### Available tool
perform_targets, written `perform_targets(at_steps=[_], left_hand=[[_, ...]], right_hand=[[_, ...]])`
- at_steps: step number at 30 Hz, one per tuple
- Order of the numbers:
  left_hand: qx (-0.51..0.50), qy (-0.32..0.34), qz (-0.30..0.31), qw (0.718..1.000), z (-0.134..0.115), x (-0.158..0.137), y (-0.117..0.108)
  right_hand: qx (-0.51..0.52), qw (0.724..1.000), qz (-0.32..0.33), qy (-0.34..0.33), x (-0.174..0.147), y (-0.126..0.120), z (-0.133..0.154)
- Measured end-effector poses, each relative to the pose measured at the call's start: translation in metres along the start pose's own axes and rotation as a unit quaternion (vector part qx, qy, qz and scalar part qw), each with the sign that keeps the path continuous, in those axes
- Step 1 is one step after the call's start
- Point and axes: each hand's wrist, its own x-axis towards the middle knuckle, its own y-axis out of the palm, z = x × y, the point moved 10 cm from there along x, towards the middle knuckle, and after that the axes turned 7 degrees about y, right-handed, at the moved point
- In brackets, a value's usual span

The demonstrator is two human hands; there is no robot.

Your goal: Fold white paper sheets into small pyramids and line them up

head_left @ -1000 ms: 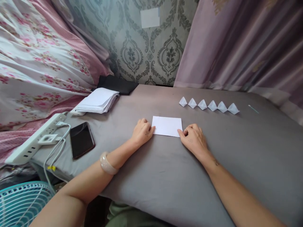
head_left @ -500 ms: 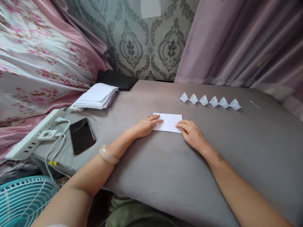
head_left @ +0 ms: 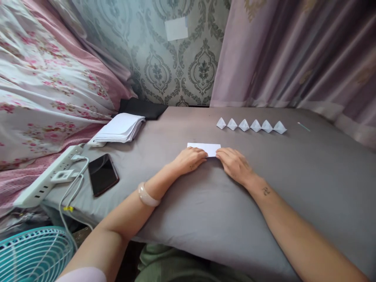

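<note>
In the head view we find the paper [head_left: 212,149] between the table's [head_left: 293,188] near and far edges, long axis left to right, ahead of both wrists; the left hand [head_left: 189,159], fingers together, covers its left near part; the right hand [head_left: 234,164], fingers bent, touches its right near corner; whether either pinches, we cannot tell; neither is nearer.

Smooth matt paper sheet [head_left: 210,149] on a matt, cloth-covered worktop [head_left: 229,219]; glossy phone screen [head_left: 102,173]; smooth plastic fan grille [head_left: 32,252] at eight o'clock.
</note>
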Motion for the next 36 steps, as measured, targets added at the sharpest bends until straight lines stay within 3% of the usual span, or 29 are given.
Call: perform_targets(at_steps=[2,4,6,7,9,11,12,14,17,20,22,24,26,27,30,34,36], left_hand=[[-0.080,-0.031,-0.072,0.994,0.003,-0.005,-0.011],[-0.217,-0.092,-0.188,0.953,0.014,-0.015,-0.030],[-0.394,-0.150,-0.276,0.864,0.026,-0.023,-0.037],[-0.470,-0.172,-0.296,0.814,0.030,-0.025,-0.035],[-0.570,-0.222,-0.321,0.723,0.036,-0.029,-0.025],[-0.612,-0.276,-0.335,0.661,0.042,-0.033,-0.011],[-0.622,-0.299,-0.334,0.642,0.043,-0.035,-0.003],[-0.631,-0.328,-0.317,0.627,0.042,-0.036,0.013],[-0.621,-0.352,-0.290,0.638,0.042,-0.037,0.028],[-0.569,-0.372,-0.257,0.687,0.049,-0.042,0.031],[-0.492,-0.359,-0.240,0.756,0.057,-0.044,0.019],[-0.369,-0.307,-0.219,0.850,0.059,-0.041,-0.003],[-0.219,-0.221,-0.153,0.938,0.047,-0.032,-0.018],[-0.161,-0.181,-0.104,0.965,0.040,-0.029,-0.018],[-0.057,-0.123,-0.005,0.991,0.027,-0.027,-0.008],[-0.001,-0.116,-0.014,0.993,0.026,-0.025,-0.003],[0.000,-0.124,-0.025,0.992,0.028,-0.023,-0.002]], right_hand=[[0.027,0.997,-0.067,0.014,0.000,-0.020,0.005],[0.085,0.979,-0.175,0.057,-0.003,-0.049,0.000],[0.173,0.941,-0.260,0.133,-0.010,-0.067,-0.017],[0.231,0.919,-0.270,0.172,-0.012,-0.067,-0.027],[0.364,0.873,-0.210,0.248,-0.009,-0.042,-0.045],[0.463,0.822,-0.110,0.315,-0.007,-0.004,-0.052],[0.481,0.805,-0.076,0.339,-0.008,0.010,-0.053],[0.474,0.801,-0.052,0.362,-0.011,0.024,-0.052],[0.452,0.815,-0.043,0.361,-0.012,0.028,-0.049],[0.460,0.812,-0.026,0.359,-0.013,0.028,-0.049],[0.465,0.803,-0.005,0.373,-0.015,0.030,-0.052],[0.461,0.789,0.024,0.406,-0.019,0.036,-0.056],[0.456,0.770,0.046,0.444,-0.023,0.040,-0.059],[0.457,0.761,0.052,0.459,-0.025,0.041,-0.060],[0.477,0.736,0.063,0.475,-0.027,0.045,-0.059],[0.498,0.719,0.088,0.477,-0.026,0.049,-0.062],[0.468,0.731,0.119,0.481,-0.028,0.049,-0.067]])
